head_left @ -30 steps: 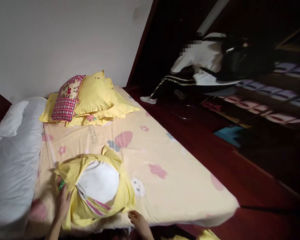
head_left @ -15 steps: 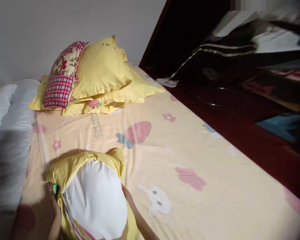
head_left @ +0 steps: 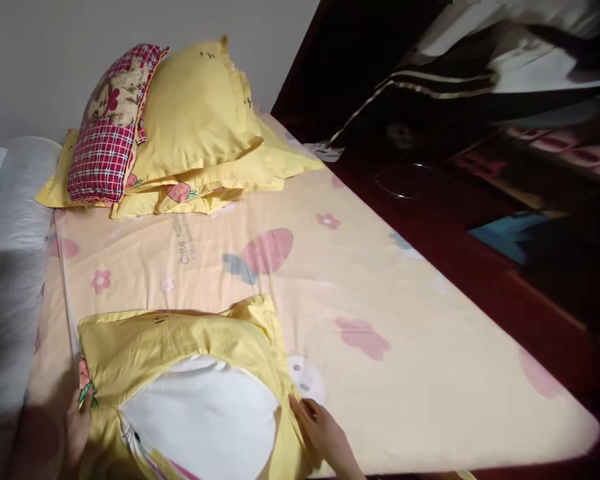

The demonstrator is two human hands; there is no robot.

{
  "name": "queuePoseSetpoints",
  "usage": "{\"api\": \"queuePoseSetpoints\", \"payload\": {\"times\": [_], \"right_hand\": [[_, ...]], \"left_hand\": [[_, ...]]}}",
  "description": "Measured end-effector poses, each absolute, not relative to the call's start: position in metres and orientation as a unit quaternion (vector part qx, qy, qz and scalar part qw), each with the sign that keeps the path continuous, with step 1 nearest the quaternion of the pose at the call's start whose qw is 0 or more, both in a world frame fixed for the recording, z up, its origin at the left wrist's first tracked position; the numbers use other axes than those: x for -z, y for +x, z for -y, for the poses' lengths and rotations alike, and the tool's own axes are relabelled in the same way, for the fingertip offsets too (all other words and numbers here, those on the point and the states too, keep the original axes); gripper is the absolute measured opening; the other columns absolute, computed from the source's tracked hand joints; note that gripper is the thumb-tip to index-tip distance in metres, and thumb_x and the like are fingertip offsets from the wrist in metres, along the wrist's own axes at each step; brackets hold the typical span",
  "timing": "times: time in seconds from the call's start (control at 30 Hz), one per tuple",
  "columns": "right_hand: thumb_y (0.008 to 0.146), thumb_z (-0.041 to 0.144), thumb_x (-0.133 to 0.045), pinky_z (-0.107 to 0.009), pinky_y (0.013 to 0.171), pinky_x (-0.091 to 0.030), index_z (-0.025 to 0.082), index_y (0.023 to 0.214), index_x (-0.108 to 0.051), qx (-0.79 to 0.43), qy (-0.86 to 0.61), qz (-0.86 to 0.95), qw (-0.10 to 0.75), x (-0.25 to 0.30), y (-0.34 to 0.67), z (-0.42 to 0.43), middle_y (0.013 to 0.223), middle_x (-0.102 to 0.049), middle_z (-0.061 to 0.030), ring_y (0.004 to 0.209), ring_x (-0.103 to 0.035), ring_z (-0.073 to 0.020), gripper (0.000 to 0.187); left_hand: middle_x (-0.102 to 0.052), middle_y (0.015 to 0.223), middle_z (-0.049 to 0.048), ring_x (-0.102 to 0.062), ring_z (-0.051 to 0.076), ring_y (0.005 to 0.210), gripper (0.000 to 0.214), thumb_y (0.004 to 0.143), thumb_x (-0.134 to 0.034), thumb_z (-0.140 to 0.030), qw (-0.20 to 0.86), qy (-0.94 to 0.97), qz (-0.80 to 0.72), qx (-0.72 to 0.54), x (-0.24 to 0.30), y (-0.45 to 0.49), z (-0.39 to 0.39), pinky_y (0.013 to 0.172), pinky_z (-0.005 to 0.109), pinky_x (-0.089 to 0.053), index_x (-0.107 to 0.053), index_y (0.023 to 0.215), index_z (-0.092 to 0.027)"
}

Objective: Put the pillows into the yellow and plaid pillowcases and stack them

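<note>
Your left hand (head_left: 77,427) is holding the left edge of the yellow cover (head_left: 145,340), your right hand (head_left: 324,427) pinching its right; you're apparently steadying both sides around the exposed white cushion (head_left: 205,413); both are lying on the bed (head_left: 430,387).

Left hand (head_left: 77,425), at the left border of the yellow pillowcase (head_left: 180,330): bare, with slender fingers (head_left: 87,402); its outline is softened by shadow, and the nails are too dim to distinguish. Right hand (head_left: 323,427), at the right border of the pillowcase: likewise bare and slim-fingered, more brightly lit, its back smooth and gently rounded, narrowing to an unsleeved wrist (head_left: 347,459), below and to the right of the pillowcase's right border.
</note>
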State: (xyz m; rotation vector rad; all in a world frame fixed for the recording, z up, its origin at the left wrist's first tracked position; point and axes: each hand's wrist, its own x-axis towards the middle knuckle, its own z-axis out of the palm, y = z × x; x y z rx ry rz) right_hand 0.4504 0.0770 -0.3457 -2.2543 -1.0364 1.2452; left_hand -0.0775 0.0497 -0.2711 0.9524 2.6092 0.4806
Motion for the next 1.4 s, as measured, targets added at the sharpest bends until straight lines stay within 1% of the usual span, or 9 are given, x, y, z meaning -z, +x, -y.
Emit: {"api": "queuePoseSetpoints", "payload": {"times": [0.17, 0.3, 0.47, 0.73, 0.9, 1.07, 1.23, 1.33, 1.4], "right_hand": [[0.067, 0.055, -0.054, -0.036, 0.065, -0.052, 0.017, 0.094, -0.069, -0.395, -0.81, 0.303, 0.309, 0.331, 0.475, -0.129, 0.092, -0.074, -0.0137, 0.083, -0.068, -0.029, 0.05], [0.076, 0.044, -0.056, -0.041, 0.082, -0.05, 0.02, 0.111, -0.066, -0.322, -0.695, 0.546, 0.34, 0.296, 0.42, -0.164, 0.109, -0.069, -0.0129, 0.095, -0.063, -0.0281, 0.044], [0.067, 0.018, -0.056, -0.047, 0.092, -0.04, 0.021, 0.133, -0.055, -0.216, -0.572, 0.763, 0.207, 0.27, 0.346, -0.171, 0.122, -0.06, -0.0146, 0.111, -0.052, -0.0325, 0.066], [0.078, 0.017, -0.06, -0.042, 0.083, -0.041, 0.018, 0.116, -0.061, -0.085, -0.656, 0.731, 0.169, 0.297, 0.325, -0.162, 0.098, -0.067, -0.0106, 0.092, -0.056, -0.0291, 0.038], [0.075, 0.001, -0.047, -0.037, 0.078, -0.046, 0.015, 0.126, -0.059, -0.061, -0.584, 0.758, 0.284, 0.287, 0.34, -0.162, 0.092, -0.071, -0.0083, 0.084, -0.061, -0.0243, 0.054], [0.087, 0.006, -0.043, -0.039, 0.086, -0.046, 0.021, 0.15, -0.04, -0.029, -0.484, 0.789, 0.378, 0.258, 0.389, -0.118, 0.117, -0.07, -0.0114, 0.106, -0.064, -0.0255, 0.064], [0.096, 0.021, -0.047, -0.037, 0.094, -0.047, 0.031, 0.144, -0.05, -0.176, -0.491, 0.818, 0.242, 0.294, 0.38, -0.064, 0.13, -0.066, -0.0049, 0.122, -0.061, -0.0225, 0.049], [0.096, 0.026, -0.043, -0.042, 0.099, -0.047, 0.029, 0.137, -0.058, -0.333, -0.514, 0.776, 0.154, 0.31, 0.362, -0.069, 0.137, -0.061, -0.0068, 0.128, -0.056, -0.025, 0.044], [0.095, 0.03, -0.043, -0.046, 0.1, -0.047, 0.024, 0.132, -0.063, -0.424, -0.524, 0.717, 0.177, 0.305, 0.368, -0.085, 0.135, -0.062, -0.0101, 0.126, -0.058, -0.0281, 0.043]], "left_hand": [[-0.06, 0.125, 0.0206, -0.055, 0.039, 0.121, 0.055, 0.083, -0.046, -0.032, -0.043, 0.549, -0.817, -0.173, 0.241, -0.022, -0.06, 0.096, 0.055, -0.045, -0.047, 0.136, -0.017], [-0.063, 0.124, 0.0108, -0.059, 0.028, 0.114, 0.044, 0.083, -0.052, -0.015, 0.015, 0.74, -0.662, -0.116, 0.23, 0.058, -0.092, 0.095, 0.044, -0.045, -0.054, 0.126, -0.022], [-0.067, 0.102, 0.0074, -0.063, 0.023, 0.093, 0.033, 0.079, -0.052, -0.001, -0.038, 0.737, -0.67, -0.086, 0.241, 0.088, -0.125, 0.08, 0.036, -0.046, -0.063, 0.104, -0.019], [-0.06, 0.079, 0.0036, -0.058, 0.017, 0.073, 0.015, 0.089, -0.054, -0.009, -0.074, 0.768, -0.584, -0.252, 0.208, 0.094, -0.129, 0.069, 0.029, -0.047, -0.06, 0.099, -0.018], [-0.059, 0.078, 0.0057, -0.056, 0.018, 0.073, 0.017, 0.087, -0.053, -0.007, -0.032, 0.781, -0.537, -0.317, 0.189, 0.095, -0.118, 0.067, 0.031, -0.049, -0.061, 0.098, -0.018], [-0.064, 0.088, 0.0084, -0.062, 0.02, 0.087, 0.021, 0.084, -0.056, -0.004, -0.041, 0.824, -0.484, -0.291, 0.185, 0.067, -0.086, 0.075, 0.033, -0.054, -0.064, 0.097, -0.018], [-0.061, 0.135, 0.0066, -0.051, 0.026, 0.133, 0.018, 0.085, -0.051, -0.009, 0.037, 0.864, -0.483, -0.137, 0.22, 0.063, -0.061, 0.101, 0.041, -0.054, -0.063, 0.083, -0.023], [-0.059, 0.141, 0.0047, -0.052, 0.023, 0.133, 0.019, 0.086, -0.049, -0.01, 0.117, 0.856, -0.498, -0.078, 0.244, 0.069, -0.062, 0.104, 0.042, -0.053, -0.062, 0.083, -0.022], [-0.062, 0.137, 0.0067, -0.054, 0.023, 0.131, 0.019, 0.089, -0.047, -0.013, 0.174, 0.827, -0.525, -0.098, 0.247, 0.064, -0.066, 0.105, 0.042, -0.051, -0.064, 0.084, -0.022]]}}
